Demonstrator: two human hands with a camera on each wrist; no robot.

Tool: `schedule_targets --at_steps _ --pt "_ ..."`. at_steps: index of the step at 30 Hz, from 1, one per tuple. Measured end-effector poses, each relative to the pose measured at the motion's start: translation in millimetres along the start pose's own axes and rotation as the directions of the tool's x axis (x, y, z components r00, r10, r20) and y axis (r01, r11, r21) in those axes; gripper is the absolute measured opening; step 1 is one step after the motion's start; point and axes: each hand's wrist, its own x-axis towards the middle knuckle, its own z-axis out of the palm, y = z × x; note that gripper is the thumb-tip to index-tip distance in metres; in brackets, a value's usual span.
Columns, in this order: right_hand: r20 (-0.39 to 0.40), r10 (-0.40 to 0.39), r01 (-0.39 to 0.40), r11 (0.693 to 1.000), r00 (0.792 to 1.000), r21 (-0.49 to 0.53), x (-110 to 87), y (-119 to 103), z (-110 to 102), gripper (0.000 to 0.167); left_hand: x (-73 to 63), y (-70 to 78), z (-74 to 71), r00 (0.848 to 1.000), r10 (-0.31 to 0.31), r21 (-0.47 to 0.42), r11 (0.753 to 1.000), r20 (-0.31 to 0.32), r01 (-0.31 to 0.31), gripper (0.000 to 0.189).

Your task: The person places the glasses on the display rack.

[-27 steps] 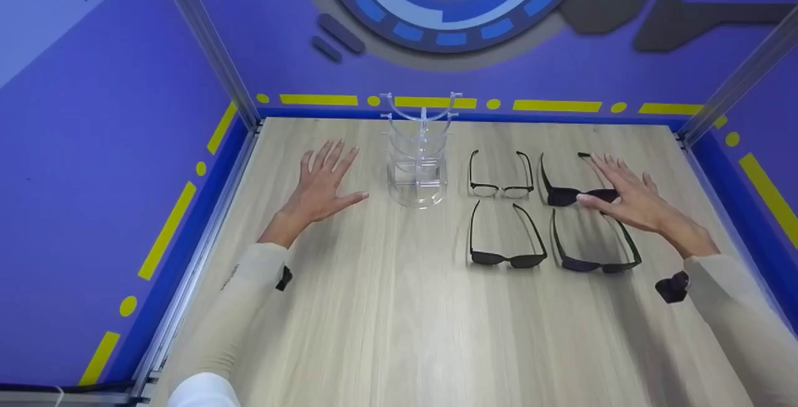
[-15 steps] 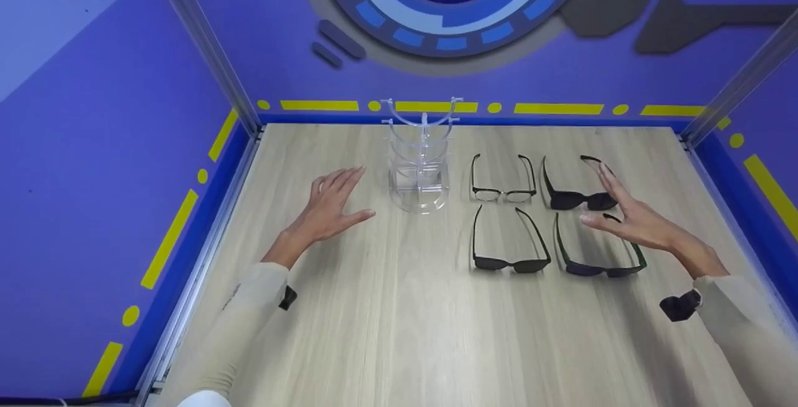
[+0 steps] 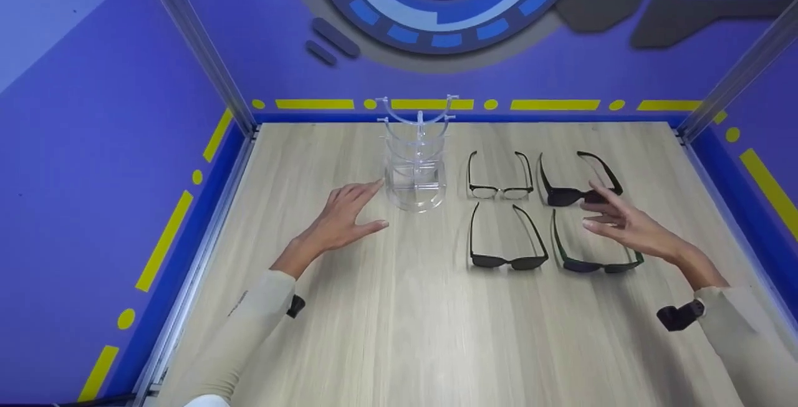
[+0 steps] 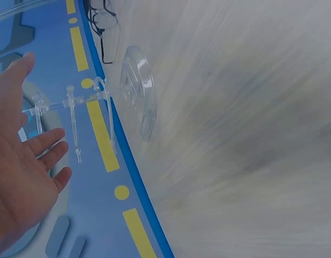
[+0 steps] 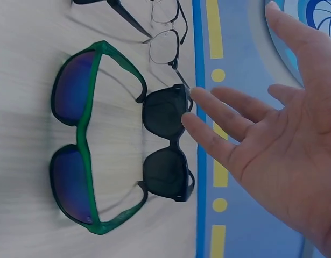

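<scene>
My left hand (image 3: 344, 219) hovers over the table just left of a clear plastic glasses display stand (image 3: 416, 170), fingertips right at its edge in the head view. It holds nothing. Over the right side of the table, my right hand (image 3: 636, 226) is held above two pairs of sunglasses, with nothing in its fingers. Beneath it lie black sunglasses (image 3: 564, 196) and, nearer me, green-framed sunglasses (image 5: 85, 134) with bluish lenses. To the left of these are half-rim eyeglasses (image 3: 500, 192) with clear lenses and another dark pair of sunglasses (image 3: 508, 262). All the temples are unfolded.
The wooden tabletop (image 3: 399, 332) is enclosed by blue-purple panels (image 3: 106, 145) at the back and both sides. Metal posts (image 3: 206, 52) stand at the rear corners. Each sleeve carries a small black wrist camera (image 3: 681, 316).
My left hand has moved right and toward me, up to the stand. My right hand has drawn back toward me from the black sunglasses, its fingers bending a little. The glasses and stand stay put.
</scene>
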Motion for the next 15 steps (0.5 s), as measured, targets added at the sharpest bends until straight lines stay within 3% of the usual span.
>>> schedule_targets --at_steps 6,11,15 --pt "-0.004 -0.031 0.031 0.999 1.000 0.042 -2.4 5.5 5.6 0.076 5.1 8.6 10.6 0.998 -0.016 -0.074 0.997 0.059 0.021 0.084" --pt "0.019 -0.126 0.120 0.975 0.992 0.185 -2.0 13.3 10.6 0.071 10.3 16.3 26.3 0.997 -0.006 -0.179 0.984 0.076 0.020 0.084" --pt "0.053 -0.161 0.143 0.959 0.986 0.243 5.5 16.3 19.0 0.068 13.3 20.0 38.8 0.996 -0.009 -0.247 0.968 0.088 0.031 0.081"
